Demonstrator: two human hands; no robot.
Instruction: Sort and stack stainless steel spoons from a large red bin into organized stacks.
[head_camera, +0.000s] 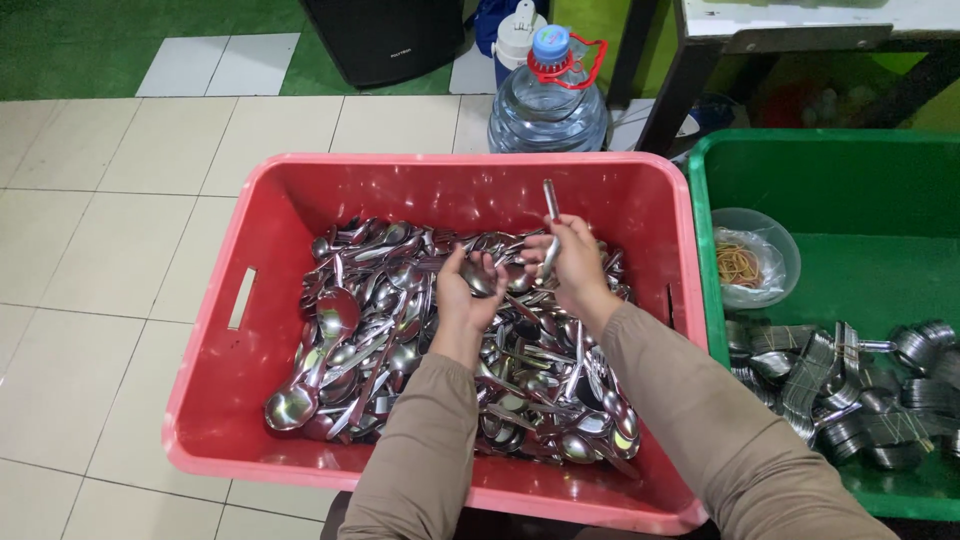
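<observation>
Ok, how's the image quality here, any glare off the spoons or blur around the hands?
Head view: lighting is even and bright; the spoons in the red crate throw small white glints, no washout. The left hand and right hand look slightly soft, as does the spoon handle the right one holds. The green crate is sharp.

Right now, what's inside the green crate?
Green crate: rubber-banded spoon bundles and a clear bowl holding a bag of rubber bands. The floor under the bundles is covered.
</observation>
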